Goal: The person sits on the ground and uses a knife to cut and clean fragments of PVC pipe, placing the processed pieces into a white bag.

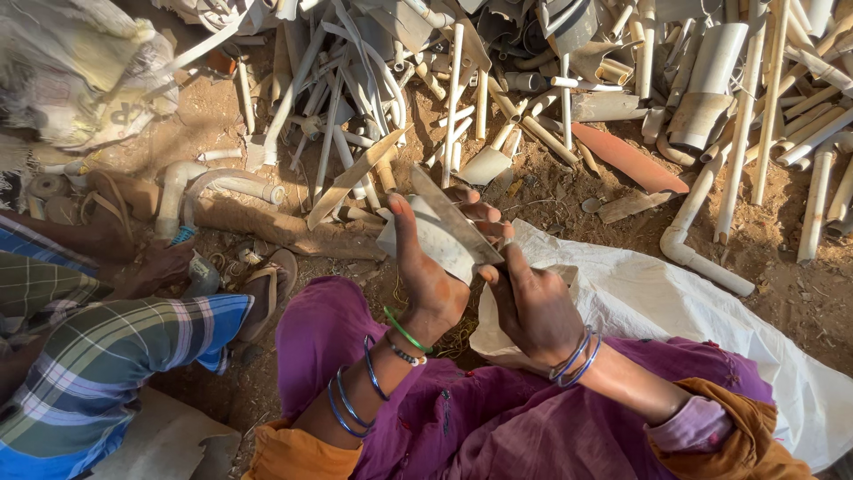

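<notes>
Both hands [480, 284] around plastic shard [444, 233]

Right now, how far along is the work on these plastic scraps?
Done: cannot tell; the white sheet by the knees shows no sorted pieces. In hand: left hand and right hand grip one flat whitish plastic shard. Left: the big heap of broken pipes lies ahead.

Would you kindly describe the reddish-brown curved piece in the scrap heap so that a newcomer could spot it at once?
Start at the big heap of pale scrap pipes along the top of the view. At its lower right edge, on the bare dirt above the white sack, lies a long curved shard, slanting down to the right. It alone is reddish-brown; its neighbours are off-white or grey.
</notes>
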